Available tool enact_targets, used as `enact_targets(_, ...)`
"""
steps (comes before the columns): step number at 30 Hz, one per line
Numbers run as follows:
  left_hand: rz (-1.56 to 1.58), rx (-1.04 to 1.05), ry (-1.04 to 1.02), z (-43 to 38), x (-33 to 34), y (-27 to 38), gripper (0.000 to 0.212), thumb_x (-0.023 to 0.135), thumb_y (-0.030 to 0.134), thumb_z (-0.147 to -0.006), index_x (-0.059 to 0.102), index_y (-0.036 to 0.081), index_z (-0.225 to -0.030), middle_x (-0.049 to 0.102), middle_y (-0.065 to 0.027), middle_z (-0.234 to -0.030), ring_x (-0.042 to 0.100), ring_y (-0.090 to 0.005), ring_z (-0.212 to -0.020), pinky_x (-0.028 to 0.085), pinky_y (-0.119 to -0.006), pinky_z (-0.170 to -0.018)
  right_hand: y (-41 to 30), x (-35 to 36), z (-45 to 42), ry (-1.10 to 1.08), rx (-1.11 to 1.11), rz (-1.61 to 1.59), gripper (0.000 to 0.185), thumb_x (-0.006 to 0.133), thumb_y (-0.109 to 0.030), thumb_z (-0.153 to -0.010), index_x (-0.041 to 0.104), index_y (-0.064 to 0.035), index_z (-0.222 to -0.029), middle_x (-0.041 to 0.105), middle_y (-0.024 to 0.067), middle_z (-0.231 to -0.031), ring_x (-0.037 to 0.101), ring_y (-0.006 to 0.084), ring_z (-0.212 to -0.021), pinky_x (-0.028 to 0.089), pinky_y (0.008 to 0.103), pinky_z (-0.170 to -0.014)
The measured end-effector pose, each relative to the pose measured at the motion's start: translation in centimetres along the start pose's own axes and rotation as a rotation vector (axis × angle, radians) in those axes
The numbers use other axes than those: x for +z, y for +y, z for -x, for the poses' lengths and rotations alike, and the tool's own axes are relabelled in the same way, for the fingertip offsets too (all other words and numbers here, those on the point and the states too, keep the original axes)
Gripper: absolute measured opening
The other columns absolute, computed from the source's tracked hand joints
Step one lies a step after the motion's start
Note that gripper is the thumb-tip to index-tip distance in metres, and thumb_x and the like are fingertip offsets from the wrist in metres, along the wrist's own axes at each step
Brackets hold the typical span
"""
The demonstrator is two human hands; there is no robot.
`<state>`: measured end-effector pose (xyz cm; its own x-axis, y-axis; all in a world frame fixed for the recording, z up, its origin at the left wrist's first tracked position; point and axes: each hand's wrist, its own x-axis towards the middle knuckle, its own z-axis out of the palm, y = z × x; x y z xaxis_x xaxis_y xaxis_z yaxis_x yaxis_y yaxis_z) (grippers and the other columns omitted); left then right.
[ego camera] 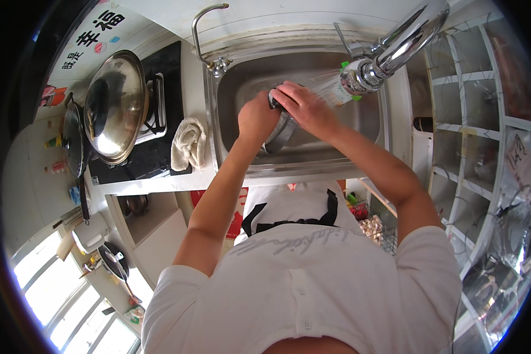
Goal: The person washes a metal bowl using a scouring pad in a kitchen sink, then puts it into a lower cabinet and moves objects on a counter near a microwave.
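Over the stainless steel sink [354, 137], my left hand [257, 117] grips one end of a long grey, wet-looking object [284, 132]. Its lower part slants down towards the basin's near left side. What exactly it is, I cannot tell, since my hands cover its top. My right hand [309, 108] lies across that upper end, the fingers curled over it beside my left hand. From the chrome faucet head [358, 78] on the right, water sprays towards my right hand. A packet or bottle with green parts [338, 95] shows partly behind the faucet head.
A thin curved tap [197, 33] rises at the sink's back left corner. Left of the sink are a folded cloth [188, 145], a black gas stove [170, 106] and a lidded wok [115, 108]. A white-framed rack [464, 128] stands to the right.
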<state>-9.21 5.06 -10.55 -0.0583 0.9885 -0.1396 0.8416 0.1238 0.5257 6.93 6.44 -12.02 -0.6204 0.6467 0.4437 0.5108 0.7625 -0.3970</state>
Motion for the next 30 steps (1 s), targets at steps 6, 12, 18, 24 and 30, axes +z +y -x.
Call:
enact_targets(6,0.097,-0.017,-0.043,-0.1,-0.6,1.3,0.026,0.061,0.024,-0.075,0.061,0.003,-0.089,0.064,-0.0179,-0.081,0.061,-0.0368,-0.076,0.048,-0.042,-0.066,1.1,-0.1,-1.2,0.041,-0.103,-0.016,0.043,0.055,-0.003,-0.079,0.047,-0.0066,-0.121,0.054,0.0107,-0.098,0.056,0.0283,-0.090,0.047,0.0389,-0.080)
enact_targets(12,0.222,-0.030,0.180,0.6,-0.8,2.3,0.025,0.060,0.015,-0.070,0.061,0.002,-0.092,0.062,-0.0151,-0.073,0.060,-0.0318,-0.068,0.047,-0.037,-0.064,3.6,2.4,-1.5,0.257,0.308,-0.060,0.052,0.061,0.004,-0.067,0.050,-0.0052,-0.117,0.056,0.0126,-0.090,0.055,0.0318,-0.080,0.045,0.0409,-0.070)
enact_targets(18,0.199,-0.066,0.120,0.1,-1.9,0.8,0.026,0.061,0.014,-0.074,0.061,0.001,-0.096,0.058,-0.0126,-0.065,0.056,-0.0275,-0.058,0.045,-0.033,-0.059,0.6,-0.6,-4.1,0.275,-0.057,-0.028,0.055,0.064,0.005,-0.066,0.051,-0.0089,-0.118,0.057,0.0112,-0.096,0.058,0.0293,-0.086,0.049,0.0375,-0.072)
enact_targets(24,0.434,-0.123,0.117,0.7,-2.9,0.9,0.025,0.062,0.015,-0.071,0.060,0.002,-0.092,0.059,-0.0147,-0.069,0.058,-0.0309,-0.064,0.046,-0.036,-0.062,3.4,-0.7,-4.7,0.336,0.184,-0.016,0.057,0.077,-0.012,-0.066,0.050,-0.0061,-0.116,0.054,0.0106,-0.111,0.057,0.0300,-0.094,0.048,0.0358,-0.081)
enact_targets(30,0.271,-0.089,0.032,0.6,-3.5,1.6,0.022,0.060,0.017,-0.071,0.060,0.000,-0.085,0.059,-0.0161,-0.069,0.055,-0.0353,-0.064,0.045,-0.038,-0.061,4.7,1.7,-3.1,0.090,0.447,-0.375,0.045,0.068,-0.015,-0.077,0.051,-0.0095,-0.118,0.057,0.0095,-0.107,0.059,0.0271,-0.093,0.049,0.0339,-0.080)
